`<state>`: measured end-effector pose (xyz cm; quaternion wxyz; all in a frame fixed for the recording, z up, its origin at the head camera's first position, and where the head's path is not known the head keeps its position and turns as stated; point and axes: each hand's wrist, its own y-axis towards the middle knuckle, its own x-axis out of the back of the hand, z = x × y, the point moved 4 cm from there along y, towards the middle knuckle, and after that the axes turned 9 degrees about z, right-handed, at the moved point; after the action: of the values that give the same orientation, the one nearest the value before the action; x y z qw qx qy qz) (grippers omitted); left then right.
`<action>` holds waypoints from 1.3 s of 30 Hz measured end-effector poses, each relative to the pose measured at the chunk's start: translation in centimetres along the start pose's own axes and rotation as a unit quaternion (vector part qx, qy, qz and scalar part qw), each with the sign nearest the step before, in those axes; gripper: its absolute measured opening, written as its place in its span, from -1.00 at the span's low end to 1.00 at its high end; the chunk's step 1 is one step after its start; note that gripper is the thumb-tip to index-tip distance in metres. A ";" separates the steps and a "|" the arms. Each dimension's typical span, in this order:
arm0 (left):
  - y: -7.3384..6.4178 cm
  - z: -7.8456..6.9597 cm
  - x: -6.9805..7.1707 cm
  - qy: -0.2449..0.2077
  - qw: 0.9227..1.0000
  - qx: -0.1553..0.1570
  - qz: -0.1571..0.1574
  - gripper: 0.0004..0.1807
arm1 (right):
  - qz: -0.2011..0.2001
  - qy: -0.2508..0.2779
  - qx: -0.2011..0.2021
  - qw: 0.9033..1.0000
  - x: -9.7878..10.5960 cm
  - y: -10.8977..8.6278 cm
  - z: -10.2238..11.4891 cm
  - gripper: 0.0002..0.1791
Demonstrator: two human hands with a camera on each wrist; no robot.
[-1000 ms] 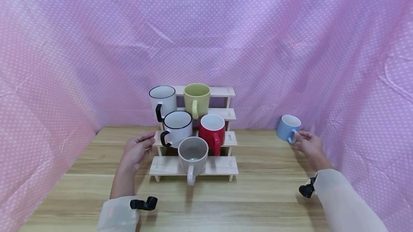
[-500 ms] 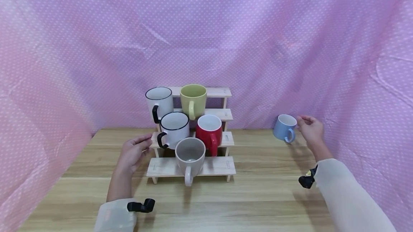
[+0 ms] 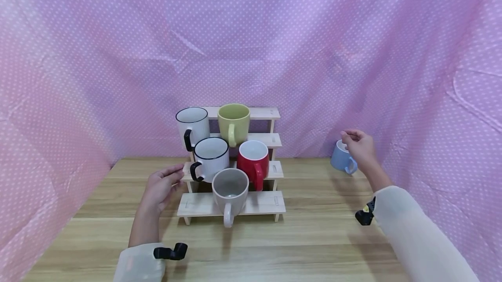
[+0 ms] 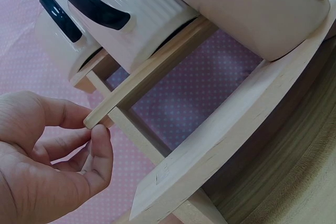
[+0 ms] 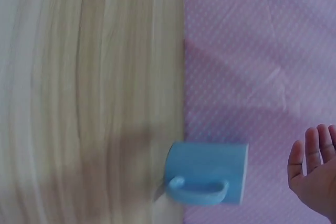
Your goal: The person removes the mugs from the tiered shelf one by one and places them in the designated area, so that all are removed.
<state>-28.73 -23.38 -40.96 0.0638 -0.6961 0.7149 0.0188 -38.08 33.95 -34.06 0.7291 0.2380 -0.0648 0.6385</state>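
Note:
A stepped wooden display rack [image 3: 266, 202] stands mid-table, bearing several mugs. My left hand [image 3: 160, 189] pinches the left end of its second-lowest board [image 4: 107, 103] between thumb and fingers. On that board sit a white mug with black handle [image 3: 215, 164] and a red mug [image 3: 251, 166]; a grey mug [image 3: 223, 197] is on the lowest step. Higher up are another black-handled white mug [image 3: 196, 130] and a yellow-green mug [image 3: 239, 129]. My right hand [image 3: 361, 147] is raised near the light-blue mug [image 3: 339, 158], holding nothing and partly covering its rim in the head view.
The blue mug stands upright at the back right of the wood-grain table [image 3: 313, 238], its handle toward the front right. A pink polka-dot cloth [image 3: 313, 55] hangs right behind the table edge and along both sides.
My right hand has let go of the blue mug's handle, lifted away, then moved left over its rim. The left hand keeps its pinch on the rack.

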 end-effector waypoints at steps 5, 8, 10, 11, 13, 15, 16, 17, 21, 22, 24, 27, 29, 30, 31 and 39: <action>-0.1 -0.1 -0.1 0.001 1.000 -0.001 -0.002 -0.48 | 0.023 -0.002 0.011 1.000 -1.8 0.2 1.7 -0.49; -0.1 -0.1 -0.1 0.002 1.000 -0.001 -0.006 -0.48 | 0.037 -0.007 0.020 0.999 -2.8 0.4 2.6 -0.53; -0.1 0.0 -0.1 0.004 1.000 0.000 -0.007 -0.48 | 0.048 -0.006 0.031 0.998 -3.5 0.5 3.0 -0.54; -0.1 0.0 -0.1 0.004 1.000 0.001 -0.007 -0.48 | 0.055 -0.009 0.035 0.998 -3.8 0.5 3.3 -0.56; -0.1 0.0 -0.1 0.004 1.000 0.001 -0.007 -0.48 | 0.068 -0.011 0.047 0.997 -4.5 0.5 3.7 -0.56; -0.1 0.0 -0.1 0.003 1.000 0.000 -0.005 -0.48 | 0.084 -0.023 0.058 0.994 -5.2 0.3 4.3 -0.55; -0.1 0.1 -0.1 0.002 1.000 0.000 -0.006 -0.48 | 0.094 -0.031 0.064 0.993 -5.5 0.2 4.6 -0.55; -0.1 0.1 -0.1 0.001 1.000 0.000 -0.006 -0.47 | 0.102 -0.042 0.071 0.991 -5.8 0.1 4.9 -0.55; -0.1 0.1 -0.1 -0.004 1.000 -0.002 -0.004 -0.47 | 0.121 -0.064 0.106 0.985 -7.1 -0.4 6.4 -0.54; -0.1 0.1 -0.1 -0.005 1.000 -0.003 -0.004 -0.47 | 0.126 -0.066 0.116 0.983 -7.5 -0.6 6.9 -0.55; -0.1 0.0 -0.1 -0.007 1.000 -0.005 -0.001 -0.46 | 0.131 -0.066 0.131 0.980 -8.1 -0.8 7.7 -0.56; 0.0 0.0 -0.1 -0.008 1.000 -0.004 -0.001 -0.46 | 0.136 -0.058 0.146 0.978 -9.1 -1.0 9.0 -0.60; 0.0 0.1 -0.1 -0.008 1.000 -0.002 0.000 -0.46 | 0.137 -0.054 0.148 0.978 -9.8 -1.2 9.9 -0.61; 0.0 0.1 -0.1 -0.008 1.000 -0.002 -0.001 -0.46 | 0.139 -0.051 0.150 0.978 -10.1 -1.4 10.3 -0.62; 0.0 0.1 -0.1 -0.008 1.000 -0.001 -0.001 -0.46 | 0.139 -0.049 0.152 0.977 -10.5 -1.5 10.7 -0.63; 0.1 0.1 -0.1 -0.008 1.000 -0.001 0.001 -0.44 | 0.164 -0.048 0.171 0.970 -12.9 -2.6 13.2 -0.67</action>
<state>-28.80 -23.31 -41.04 0.0687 -0.6952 0.7150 0.0252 -35.08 16.46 -28.25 0.5588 0.3761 -0.0275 0.7386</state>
